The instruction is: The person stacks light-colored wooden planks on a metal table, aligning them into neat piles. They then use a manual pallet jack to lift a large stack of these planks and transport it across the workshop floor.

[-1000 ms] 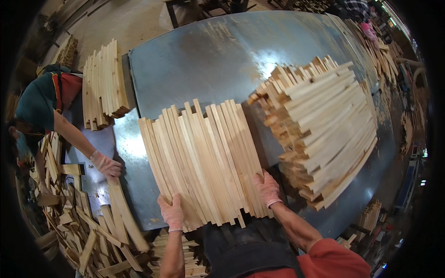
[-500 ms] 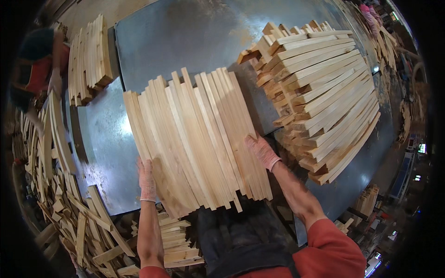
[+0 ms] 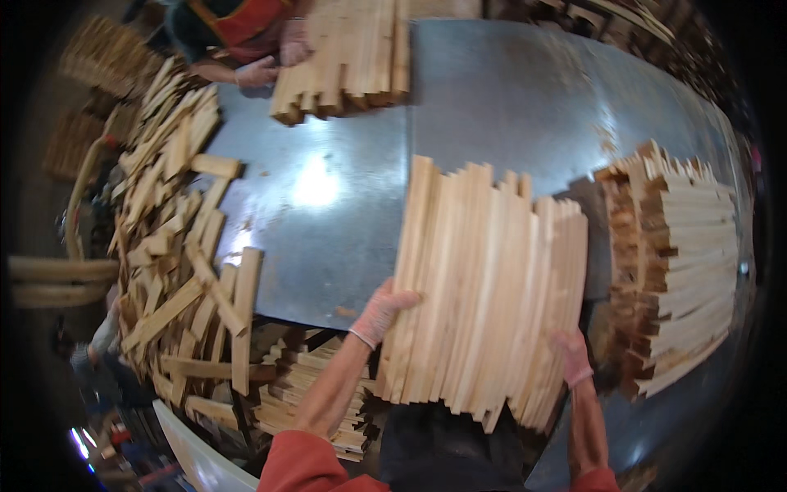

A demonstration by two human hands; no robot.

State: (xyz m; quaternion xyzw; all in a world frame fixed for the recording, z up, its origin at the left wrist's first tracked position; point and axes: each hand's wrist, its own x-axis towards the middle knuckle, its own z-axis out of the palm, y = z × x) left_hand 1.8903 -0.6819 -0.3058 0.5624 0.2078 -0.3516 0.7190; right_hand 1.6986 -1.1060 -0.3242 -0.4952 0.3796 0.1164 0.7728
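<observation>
I see the slat bundle (image 3: 484, 295) gathered, just off centre toward four o'clock, left hand (image 3: 384, 312) and right hand (image 3: 574, 358) clasping opposite edges. Three o'clock: a slat stack (image 3: 695, 279), already layered. Nine: loose boards (image 3: 182, 308), jumbled, unbundled.

Between the left hand (image 3: 387, 312) at its nine o'clock and the right hand (image 3: 574, 356) at its four o'clock, a bundle of wooden slats (image 3: 485, 295), overlapping the tabletop's (image 3: 525, 107) near edge. From that bundle: at three o'clock, a large slat stack (image 3: 693, 279) on the tabletop; at eleven, a slat pile (image 3: 348, 53) with a co-worker's hands (image 3: 295, 46) at its nine; at nine, heaped loose wood pieces (image 3: 168, 238); at eight, stacked slats (image 3: 316, 377) just past the near edge.
</observation>
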